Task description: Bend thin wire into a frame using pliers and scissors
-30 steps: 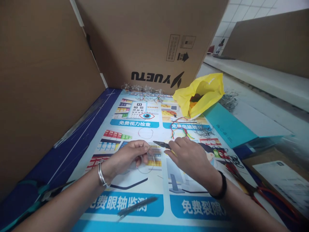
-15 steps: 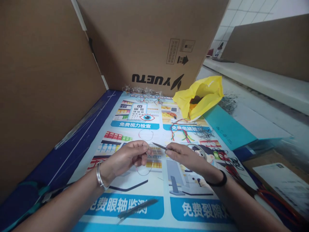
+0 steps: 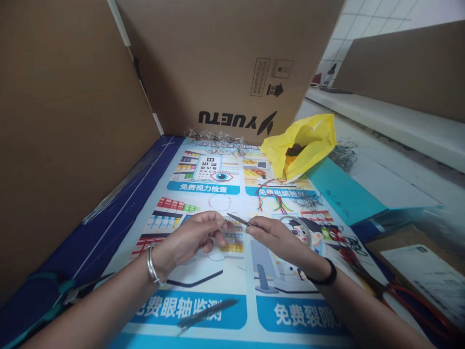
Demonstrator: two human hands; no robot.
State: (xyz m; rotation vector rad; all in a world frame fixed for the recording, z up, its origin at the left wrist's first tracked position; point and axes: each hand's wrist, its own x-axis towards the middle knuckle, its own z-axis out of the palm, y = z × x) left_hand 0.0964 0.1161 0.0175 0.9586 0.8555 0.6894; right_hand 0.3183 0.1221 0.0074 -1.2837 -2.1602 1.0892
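Observation:
My left hand (image 3: 199, 236) is closed in a pinch, thumb against forefinger, on a thin wire loop (image 3: 219, 259) that hangs below the fingers. The loop is faint and partly hidden by them. In my right hand (image 3: 272, 233) is a slim dark pointed tool (image 3: 238, 219), its tip directed left at the pinching fingers; its exact kind cannot be made out. Tip and left fingertips look close together, and whether they touch is unclear. Beyond the hands another thin loop (image 3: 219, 202) lies on the printed sheet (image 3: 250, 271). Nearer to me is a bundle of dark thin wires (image 3: 208, 314).
A yellow bag (image 3: 301, 145) stands at the back right, near coloured cords (image 3: 274, 199). Red-handled scissors (image 3: 410, 300) and red and black loops (image 3: 345, 241) lie right. A teal-handled tool (image 3: 54, 303) is at left. Cardboard (image 3: 225, 63) walls the back and left.
The dark tool and my right hand have shifted slightly left. My left fingers have moved a little while keeping the pinch.

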